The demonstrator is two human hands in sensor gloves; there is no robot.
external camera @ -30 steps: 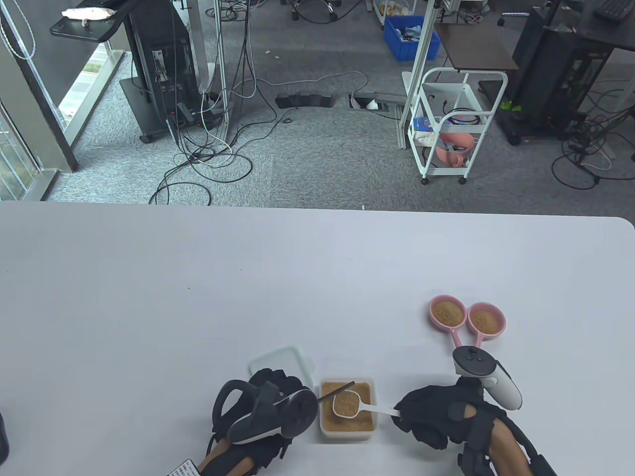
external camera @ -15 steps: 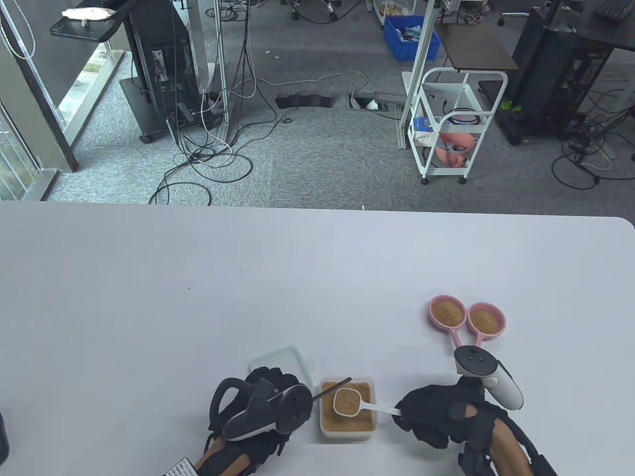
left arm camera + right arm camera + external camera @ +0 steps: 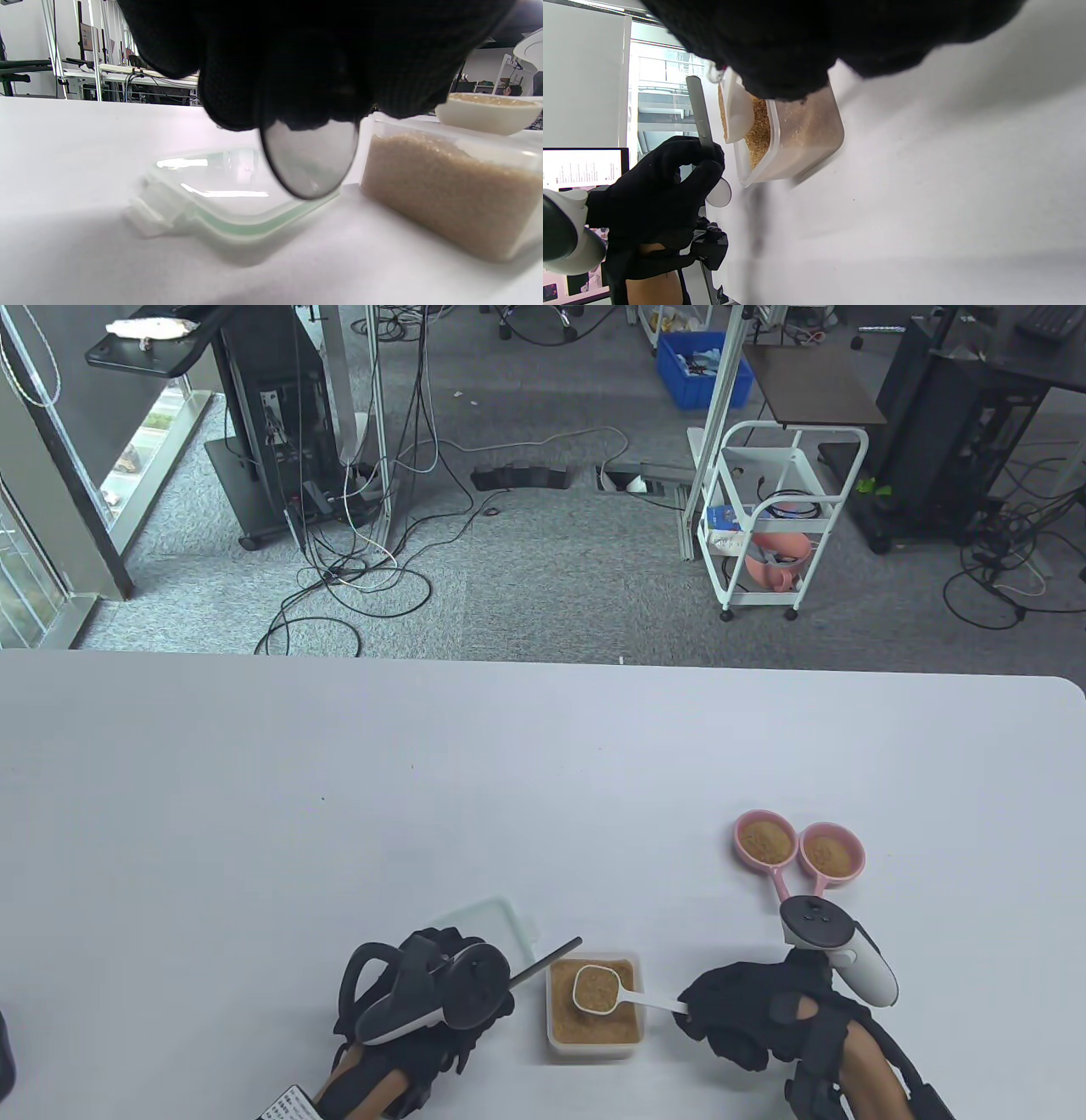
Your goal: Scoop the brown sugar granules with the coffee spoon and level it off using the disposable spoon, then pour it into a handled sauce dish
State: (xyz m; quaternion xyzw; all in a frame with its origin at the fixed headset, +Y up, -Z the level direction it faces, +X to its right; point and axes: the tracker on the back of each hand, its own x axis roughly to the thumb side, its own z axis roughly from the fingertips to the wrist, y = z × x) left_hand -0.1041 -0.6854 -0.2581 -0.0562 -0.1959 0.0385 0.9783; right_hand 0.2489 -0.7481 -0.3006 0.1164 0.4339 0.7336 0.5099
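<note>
white table (image 3: 339,814), camera looking down. at about 6 o'clock on the table sits a clear rectangular plastic tub (image 3: 593,1044) filled with brown sugar granules (image 3: 564,1014). the right hand (image 3: 755,1014), in a black sensor glove with a white-and-black tracker (image 3: 836,946) strapped on its back, pinches the handle of a white plastic coffee spoon (image 3: 598,988) — the handle runs off toward 3 o'clock into the fingers, and the bowl hangs over the tub's middle, loaded with sugar whose top looks flat with the rim. in the left wrist view the bowl (image 3: 488,112) sits clear above the tub's edge, not touching the sugar below. the left hand (image 3: 424,993), also black-gloved with its own tracker (image 3: 428,997), grips a translucent grey disposable spoon (image 3: 547,963): the straight handle end points toward 1 o'clock, its tip just short of the tub's far-left corner, apart from the coffee spoon; the round bowl end (image 3: 309,159) sticks out under the curled fingers, near the table. a clear lid with a pale green seal (image 3: 488,925) lies flat just at 10 o'clock of the tub, partly under the left hand. two pink round handled sauce dishes (image 3: 797,848) stand side by side at 2 o'clock of the tub, well apart from it, both already holding brown sugar, handles (image 3: 797,886) converging toward the right tracker.
</note>
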